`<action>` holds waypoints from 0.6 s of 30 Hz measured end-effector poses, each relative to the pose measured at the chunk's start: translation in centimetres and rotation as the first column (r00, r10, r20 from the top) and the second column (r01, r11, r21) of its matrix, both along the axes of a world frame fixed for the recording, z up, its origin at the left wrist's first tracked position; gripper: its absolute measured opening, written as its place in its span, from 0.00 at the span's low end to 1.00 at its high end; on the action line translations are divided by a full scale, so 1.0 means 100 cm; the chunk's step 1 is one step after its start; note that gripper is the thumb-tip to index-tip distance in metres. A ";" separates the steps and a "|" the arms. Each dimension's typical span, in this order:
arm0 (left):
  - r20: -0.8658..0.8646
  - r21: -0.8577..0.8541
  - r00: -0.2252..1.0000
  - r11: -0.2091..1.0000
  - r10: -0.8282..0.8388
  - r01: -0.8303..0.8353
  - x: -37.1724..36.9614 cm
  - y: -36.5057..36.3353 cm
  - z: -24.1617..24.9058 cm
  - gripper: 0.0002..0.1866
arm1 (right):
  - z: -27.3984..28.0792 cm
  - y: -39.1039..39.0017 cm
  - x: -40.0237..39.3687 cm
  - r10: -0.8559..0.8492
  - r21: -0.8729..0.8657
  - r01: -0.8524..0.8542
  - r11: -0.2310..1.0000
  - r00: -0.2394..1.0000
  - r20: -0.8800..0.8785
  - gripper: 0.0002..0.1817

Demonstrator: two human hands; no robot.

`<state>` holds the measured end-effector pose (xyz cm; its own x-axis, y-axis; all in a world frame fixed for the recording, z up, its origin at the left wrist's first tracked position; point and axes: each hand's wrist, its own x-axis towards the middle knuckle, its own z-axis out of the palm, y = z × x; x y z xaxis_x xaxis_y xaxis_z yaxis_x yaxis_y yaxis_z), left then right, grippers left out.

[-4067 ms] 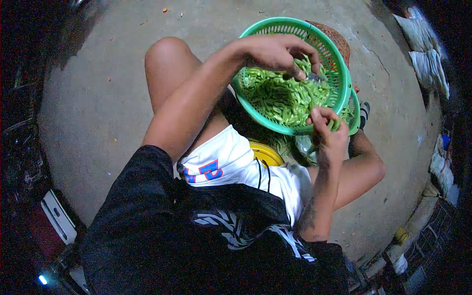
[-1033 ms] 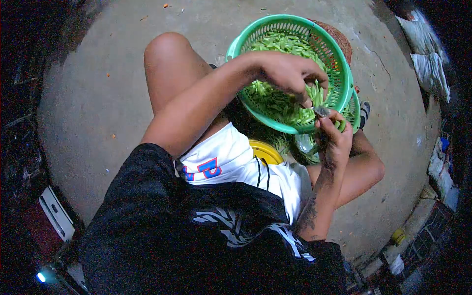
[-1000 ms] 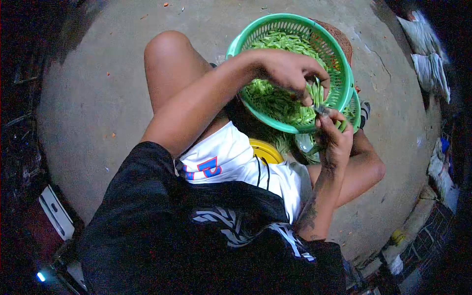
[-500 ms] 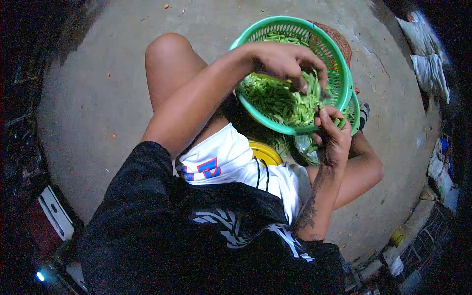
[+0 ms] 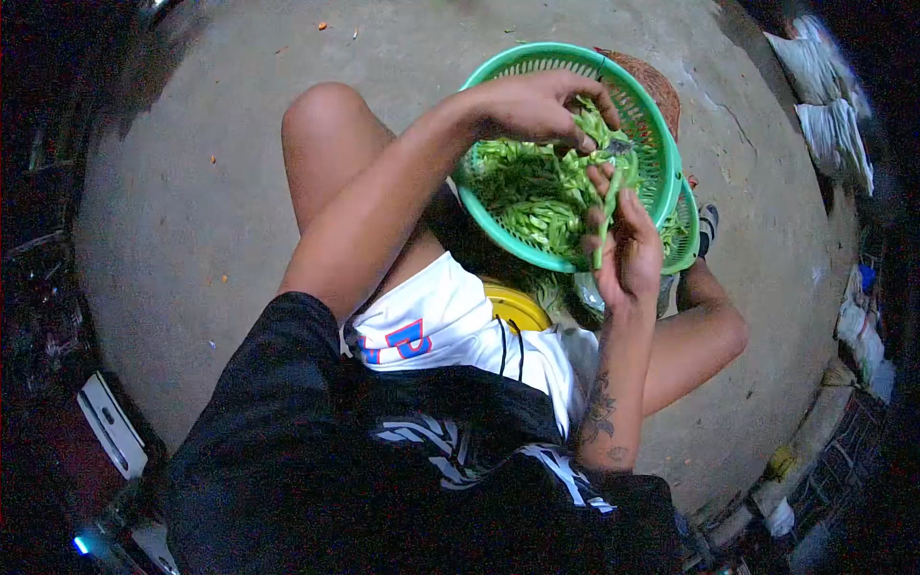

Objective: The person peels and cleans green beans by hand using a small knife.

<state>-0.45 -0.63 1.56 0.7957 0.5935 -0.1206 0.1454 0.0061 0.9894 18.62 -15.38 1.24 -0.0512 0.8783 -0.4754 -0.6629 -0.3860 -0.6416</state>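
Note:
My left hand (image 5: 548, 113) reaches across over a green plastic colander (image 5: 505, 241). Its fingers and thumb are curled around some light green vegetable pieces (image 5: 596, 125). Just below, my right hand (image 5: 632, 251) is palm up at the near rim with a long green bean pod (image 5: 609, 218) in its fingers. Close to both sets of fingertips is a small dark thing (image 5: 618, 149), too blurred to name. Cut green pieces (image 5: 537, 216) are heaped in the colander.
A second green basket (image 5: 688, 251) stands against the colander's right side. Behind lies a reddish-brown sack or bundle (image 5: 656, 84). Between my legs sits a yellow container (image 5: 517, 305). White sacks (image 5: 832, 139) line the right edge of the concrete floor (image 5: 192, 240).
My right hand has moved up and slightly left over the colander and turned its palm up, with the pod now plainly showing. My left hand has shifted slightly left.

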 end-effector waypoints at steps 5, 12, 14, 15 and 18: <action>-0.026 0.065 1.000 0.998 -0.017 0.019 0.004 0.004 -0.002 0.22 | 0.012 -0.015 0.002 0.072 0.034 -0.071 0.997 0.997 -0.015 0.23; 0.016 0.180 0.995 0.980 -0.095 0.090 0.010 -0.005 -0.002 0.22 | 0.019 -0.031 0.007 0.142 0.005 -0.143 0.990 0.990 0.007 0.25; 0.039 0.104 0.996 0.992 -0.077 0.072 0.009 -0.004 -0.002 0.21 | 0.017 -0.036 0.009 0.104 0.000 -0.104 0.995 0.994 0.020 0.25; 0.060 0.024 0.997 0.998 -0.055 0.053 0.008 -0.004 -0.003 0.21 | 0.012 -0.038 0.012 0.029 -0.026 -0.030 0.999 0.999 -0.015 0.22; 0.045 0.079 0.998 0.996 -0.035 0.031 0.010 -0.004 -0.005 0.20 | 0.004 -0.042 0.021 -0.057 -0.062 0.056 0.997 0.998 -0.019 0.17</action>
